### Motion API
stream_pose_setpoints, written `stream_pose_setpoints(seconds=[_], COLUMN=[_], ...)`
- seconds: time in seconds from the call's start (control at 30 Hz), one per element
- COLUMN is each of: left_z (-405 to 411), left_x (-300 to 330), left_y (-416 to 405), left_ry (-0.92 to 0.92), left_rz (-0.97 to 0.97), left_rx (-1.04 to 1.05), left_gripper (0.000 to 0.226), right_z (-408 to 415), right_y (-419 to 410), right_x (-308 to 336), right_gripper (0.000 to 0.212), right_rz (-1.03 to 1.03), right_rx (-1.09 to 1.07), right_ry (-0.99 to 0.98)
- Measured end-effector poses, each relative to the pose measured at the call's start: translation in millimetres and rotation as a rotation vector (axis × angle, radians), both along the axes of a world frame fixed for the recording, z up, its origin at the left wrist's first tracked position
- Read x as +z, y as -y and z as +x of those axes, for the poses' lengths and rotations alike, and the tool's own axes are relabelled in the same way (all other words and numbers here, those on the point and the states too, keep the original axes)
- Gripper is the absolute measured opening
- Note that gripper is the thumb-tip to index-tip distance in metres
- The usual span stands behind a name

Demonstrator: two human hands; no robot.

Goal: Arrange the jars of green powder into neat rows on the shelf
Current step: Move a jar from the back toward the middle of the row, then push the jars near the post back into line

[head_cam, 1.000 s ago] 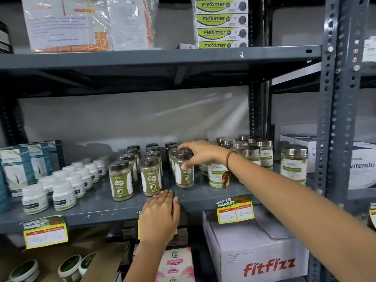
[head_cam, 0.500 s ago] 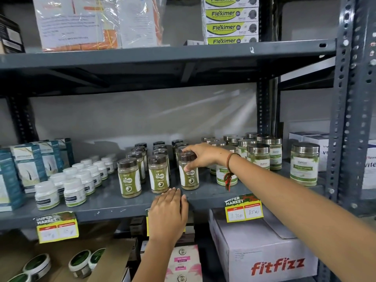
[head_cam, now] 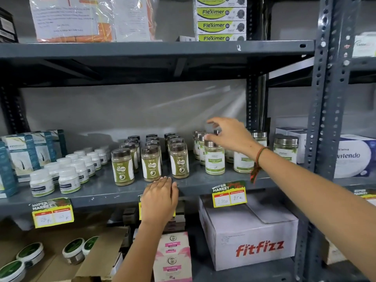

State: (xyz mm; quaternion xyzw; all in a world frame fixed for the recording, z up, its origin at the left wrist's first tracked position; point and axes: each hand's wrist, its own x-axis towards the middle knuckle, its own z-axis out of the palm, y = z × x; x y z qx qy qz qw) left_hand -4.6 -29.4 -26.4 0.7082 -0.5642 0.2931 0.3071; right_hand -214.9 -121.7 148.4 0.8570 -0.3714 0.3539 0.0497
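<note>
Up at the middle shelf (head_cam: 203,185), the right hand (head_cam: 230,135) hovers with fingers loosely spread, empty, just above the silver-lidded jars of green powder (head_cam: 215,159). Flat and open, the left hand (head_cam: 159,198) rests on the shelf's front edge, just before three rows of brown-lidded Gaska jars (head_cam: 151,162).

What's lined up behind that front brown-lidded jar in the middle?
Behind the middle front jar more brown-lidded jars run back in a single file toward the wall. Only their lids and shoulders show; each jar's label and lower body is hidden by the one before it.
</note>
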Motion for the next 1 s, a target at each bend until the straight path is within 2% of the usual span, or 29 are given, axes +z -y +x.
stream_pose_setpoints(seconds=[0.1,0.17,0.33,0.47,0.6,0.77,1.0], left_z=[-0.9,-0.7,1.8,2.8,3.8,3.7,4.1], left_x=[0.6,0.7,0.0,-0.4,-1.5,-1.9,-2.9], left_y=[-0.1,0.2,2.3,2.9,3.1,3.1,3.0], left_ry=[-0.019,-0.025,-0.023,-0.021,-0.011,0.000,0.000], left_rz=[0.009,0.011,0.022,0.024,0.014,0.002,-0.001], left_rx=[0.003,0.003,0.003,0.006,0.013,0.007,0.012], left_gripper=[0.043,0.044,0.047,0.046,0.045,0.045,0.046], right_z=[-39.3,-63.1,-114.5,-132.4,-131.4,-130.5,-133.8], right_y=[6.7,14.7,32.9,43.7,49.5,57.5,74.1], right_x=[-2.2,-4.2,-2.9,-3.3,-1.9,-2.4,-1.9], right_gripper=[0.049,0.046,0.045,0.044,0.051,0.051,0.051], right_rz=[0.006,-0.030,-0.046,-0.021,0.024,0.094,0.240], right_rx=[-0.080,-0.173,-0.527,-0.651,-0.762,-0.788,-0.622], right_ry=[0.086,0.064,-0.177,-0.251,-0.451,-0.471,-0.301])
